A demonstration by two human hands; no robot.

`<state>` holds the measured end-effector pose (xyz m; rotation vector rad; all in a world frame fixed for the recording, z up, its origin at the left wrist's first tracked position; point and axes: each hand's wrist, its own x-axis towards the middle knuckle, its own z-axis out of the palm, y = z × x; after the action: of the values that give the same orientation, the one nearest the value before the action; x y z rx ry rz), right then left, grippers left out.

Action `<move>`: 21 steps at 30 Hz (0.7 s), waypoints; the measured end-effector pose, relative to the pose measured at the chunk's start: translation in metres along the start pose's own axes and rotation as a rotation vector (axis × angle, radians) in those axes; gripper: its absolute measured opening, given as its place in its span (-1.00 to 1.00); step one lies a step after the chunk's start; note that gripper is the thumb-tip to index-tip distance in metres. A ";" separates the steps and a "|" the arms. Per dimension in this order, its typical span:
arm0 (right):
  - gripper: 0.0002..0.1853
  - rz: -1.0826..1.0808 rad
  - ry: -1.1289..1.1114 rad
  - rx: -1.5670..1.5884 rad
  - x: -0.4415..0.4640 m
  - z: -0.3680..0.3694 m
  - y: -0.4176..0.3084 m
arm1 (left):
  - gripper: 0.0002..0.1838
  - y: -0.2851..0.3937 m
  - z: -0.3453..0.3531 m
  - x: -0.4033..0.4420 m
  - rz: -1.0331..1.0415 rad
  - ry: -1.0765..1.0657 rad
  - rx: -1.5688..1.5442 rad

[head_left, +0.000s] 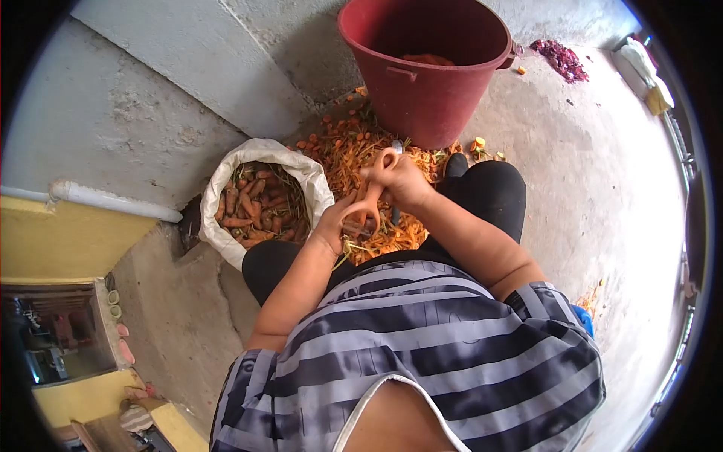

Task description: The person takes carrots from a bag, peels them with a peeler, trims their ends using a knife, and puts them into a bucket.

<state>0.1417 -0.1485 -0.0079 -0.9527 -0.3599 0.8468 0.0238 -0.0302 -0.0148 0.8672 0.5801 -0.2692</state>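
Note:
Between my hands is a twisted, forked carrot (370, 202), its upper end curling into a loop. My left hand (331, 224) is closed around the lower part, near some green stalks. My right hand (407, 183) is closed at the upper part, just below the loop; its fingertips are partly hidden. A small pale piece shows by the right fingers, too unclear to name. Beneath both hands lies a heap of orange carrot peelings (350, 154) with cut carrot ends. To the left stands a white sack (215, 215) with its rim rolled down, holding many unpeeled carrots (260, 200).
A large red bucket (433, 102) stands ahead against the wall, with something orange inside. Dark red scraps (561, 60) lie on the concrete floor (587, 166) at the far right. My black-clad knees flank the peelings. A white pipe (113, 200) runs along the left wall.

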 end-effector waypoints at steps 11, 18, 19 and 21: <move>-0.81 -0.007 0.613 0.017 0.043 -0.084 -0.014 | -0.69 -0.001 -0.005 0.000 -0.181 -0.336 -0.439; -0.82 0.122 -0.025 -0.052 -0.004 -0.001 0.002 | -0.64 -0.003 0.000 0.010 0.001 0.056 -0.218; -0.80 0.086 0.062 -0.034 0.002 -0.004 0.005 | -0.68 -0.003 -0.005 0.003 0.003 -0.065 -0.107; -0.78 0.028 0.241 0.014 0.027 -0.027 0.007 | -0.70 -0.005 -0.007 0.004 -0.111 -0.251 -0.313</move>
<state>0.1722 -0.1406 -0.0313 -1.0364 -0.1329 0.7493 0.0221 -0.0279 -0.0240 0.4898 0.4212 -0.3711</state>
